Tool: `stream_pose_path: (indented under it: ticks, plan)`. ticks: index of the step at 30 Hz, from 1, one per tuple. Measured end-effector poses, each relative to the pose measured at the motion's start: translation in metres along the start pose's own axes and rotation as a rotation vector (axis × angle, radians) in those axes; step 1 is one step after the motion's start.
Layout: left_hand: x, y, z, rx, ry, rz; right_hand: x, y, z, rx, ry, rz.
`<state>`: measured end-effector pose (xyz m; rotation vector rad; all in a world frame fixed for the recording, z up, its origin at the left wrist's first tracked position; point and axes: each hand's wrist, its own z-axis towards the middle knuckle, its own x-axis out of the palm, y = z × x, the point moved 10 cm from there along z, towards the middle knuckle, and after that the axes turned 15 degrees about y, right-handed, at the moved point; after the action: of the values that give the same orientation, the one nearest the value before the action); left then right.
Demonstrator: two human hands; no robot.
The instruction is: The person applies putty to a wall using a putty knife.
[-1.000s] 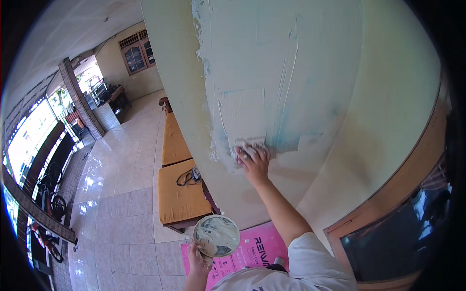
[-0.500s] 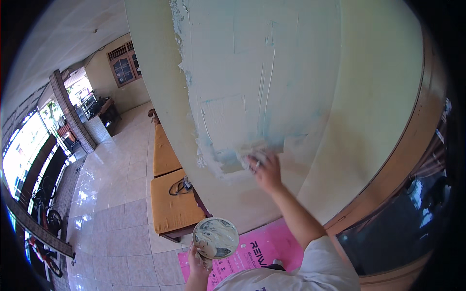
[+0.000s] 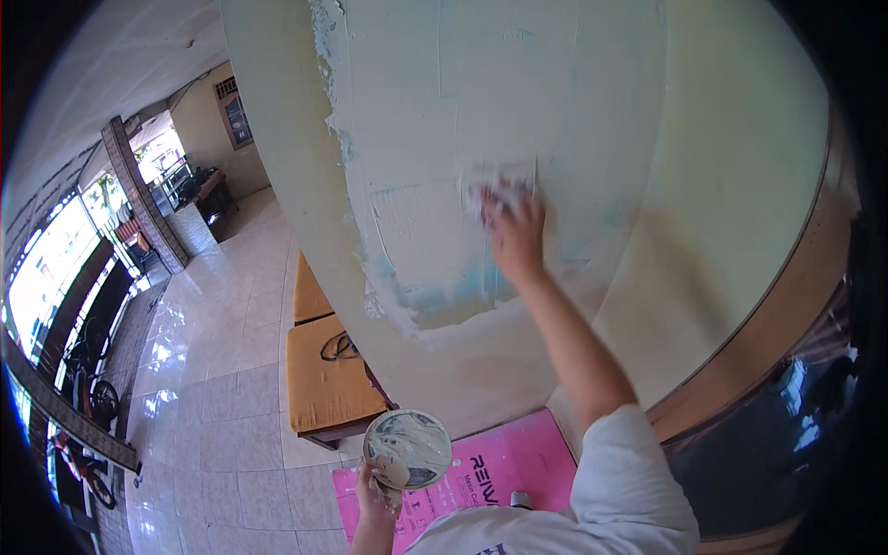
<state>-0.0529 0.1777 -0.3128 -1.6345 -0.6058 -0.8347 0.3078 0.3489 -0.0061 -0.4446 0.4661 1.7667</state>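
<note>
My right hand (image 3: 518, 233) is closed around a flat putty scraper (image 3: 506, 174), smeared white and slightly blurred, pressed to the wall. White filler coats a broad patch of the pale green wall (image 3: 740, 139), with ragged left and lower edges and thin bluish areas showing through. Several ridges run up and down in the filler, above and left of the scraper. Low in front of me, my left hand (image 3: 374, 499) grips a round tub (image 3: 407, 450) by its side. White putty streaks the inside of the tub, with dark patches between. Putty is also smeared on my left fingers.
Under the tub lies a pink printed sheet (image 3: 546, 453) on the tiled floor (image 3: 250, 435). An orange-cushioned bench (image 3: 328, 388) with a dark cable (image 3: 338, 346) stands against the wall at left. A wooden frame (image 3: 749, 351) with dark glass borders the wall at right.
My right hand has moved the scraper up the wall, leaving a smoother white band behind. My left hand and the tub have stayed nearly in place. The view has shifted a little.
</note>
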Motion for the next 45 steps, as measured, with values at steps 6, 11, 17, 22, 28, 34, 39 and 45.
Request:
stream_pose_path:
  ticks: [6, 11, 17, 22, 28, 34, 39, 45]
  plan:
    - [0.013, 0.003, 0.001, -0.013, -0.067, 0.023, 0.101, 0.013, -0.198, 0.052, 0.236, 0.066]
    - [0.029, -0.003, -0.007, -0.04, -0.053, 0.069, 0.104, 0.026, -0.228, 0.084, 0.416, 0.206]
    - [0.027, 0.009, 0.001, -0.044, -0.027, -0.03, 0.041, 0.047, -0.165, -0.062, 0.28, 0.308]
    - [0.021, 0.005, -0.001, -0.009, -0.007, -0.028, -0.053, 0.1, 0.007, -0.25, -0.012, 0.234]
    - [0.031, 0.003, -0.003, 0.011, 0.031, -0.039, 0.011, 0.115, -0.002, -0.173, 0.039, 0.096]
    - [0.0, 0.005, -0.012, 0.031, -0.089, -0.067, 0.091, 0.086, -0.162, -0.057, 0.254, 0.157]
    - [0.017, -0.009, -0.007, 0.023, 0.002, 0.011, 0.111, 0.081, -0.231, -0.057, 0.545, 0.272]
    - [0.017, 0.002, -0.003, -0.071, -0.02, -0.026, 0.02, 0.092, -0.118, -0.132, 0.265, 0.291]
